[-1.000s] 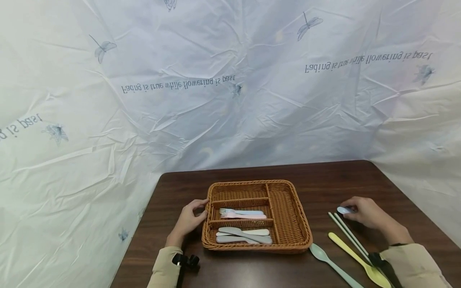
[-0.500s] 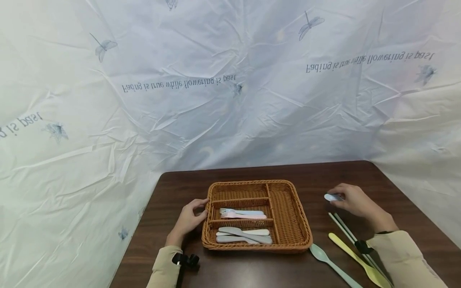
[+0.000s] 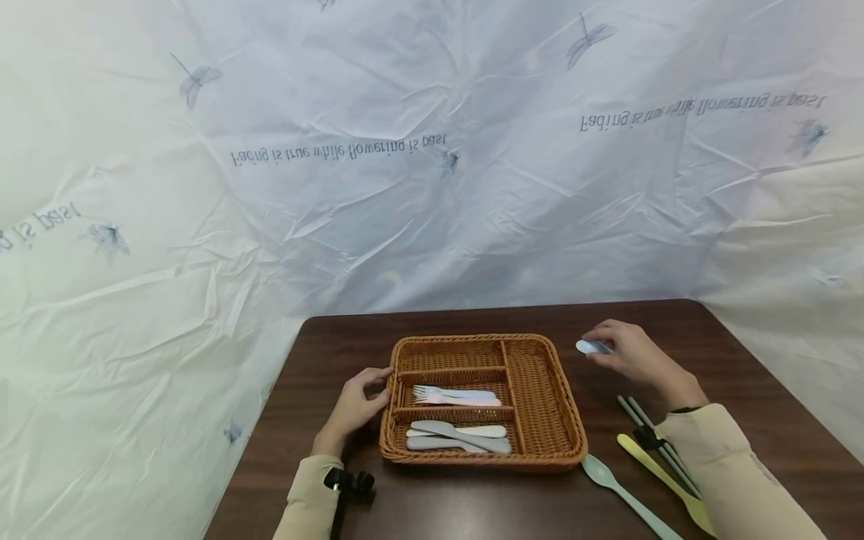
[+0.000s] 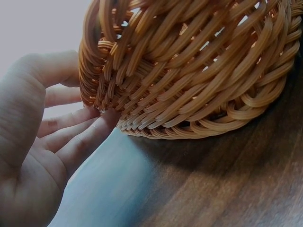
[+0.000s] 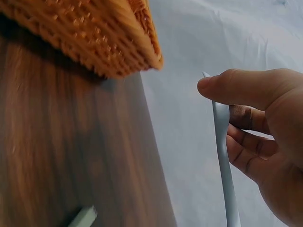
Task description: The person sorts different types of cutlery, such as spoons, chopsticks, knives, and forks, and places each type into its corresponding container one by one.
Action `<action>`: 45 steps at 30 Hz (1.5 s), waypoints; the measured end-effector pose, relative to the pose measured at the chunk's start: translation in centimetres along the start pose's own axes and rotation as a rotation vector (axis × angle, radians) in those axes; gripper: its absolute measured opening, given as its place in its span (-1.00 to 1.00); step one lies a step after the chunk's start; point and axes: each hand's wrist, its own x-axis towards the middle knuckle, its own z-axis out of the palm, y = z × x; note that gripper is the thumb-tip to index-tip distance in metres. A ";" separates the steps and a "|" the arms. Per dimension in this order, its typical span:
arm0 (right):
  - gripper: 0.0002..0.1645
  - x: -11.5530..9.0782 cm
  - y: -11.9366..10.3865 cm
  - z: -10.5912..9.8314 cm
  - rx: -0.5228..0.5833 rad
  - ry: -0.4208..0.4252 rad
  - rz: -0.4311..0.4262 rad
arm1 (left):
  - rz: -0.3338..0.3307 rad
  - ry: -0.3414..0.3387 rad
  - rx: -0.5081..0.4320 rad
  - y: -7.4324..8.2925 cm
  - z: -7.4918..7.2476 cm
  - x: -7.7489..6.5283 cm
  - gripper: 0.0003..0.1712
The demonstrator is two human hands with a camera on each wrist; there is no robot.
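My right hand [image 3: 628, 350] pinches a light blue spoon [image 3: 594, 346] between thumb and fingers, above the table to the right of a brown wicker basket [image 3: 576, 409]. In the right wrist view the spoon's slim handle [image 5: 226, 184] hangs down from the thumb. The spoon's far end is partly hidden by the thumb. My left hand [image 3: 358, 401] rests its fingertips against the basket's left side, fingers fairly straight. The left wrist view shows these fingers [image 4: 80, 142] at the woven wall [image 4: 189, 80]. Two forks [image 3: 462, 400] lie in the middle left compartment, several knives [image 3: 459, 435] in the front one.
Right of the basket lie a green spoon [image 3: 624, 495], a yellow spoon [image 3: 658, 472] and pale green chopsticks [image 3: 664, 442], partly under the right sleeve [image 3: 732, 465]. The dark wooden table [image 3: 466, 502] ends at a white patterned sheet [image 3: 337, 225] behind.
My right hand has moved left and away from me with the light blue spoon, past the chopsticks toward the basket's far right corner. The left hand has stayed at the basket.
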 end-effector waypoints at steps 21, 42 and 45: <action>-0.62 5.7 -5.8 1.1 0.032 0.041 -0.125 | -0.018 -0.019 -0.003 0.3 -0.2 0.1 -0.54; -0.60 9.6 -10.5 1.7 0.062 0.035 -0.245 | -0.040 -0.011 -0.013 0.6 0.0 0.0 -0.53; -0.61 10.2 -11.0 2.0 0.054 0.051 -0.283 | -0.043 -0.011 -0.011 0.5 0.1 0.0 -0.53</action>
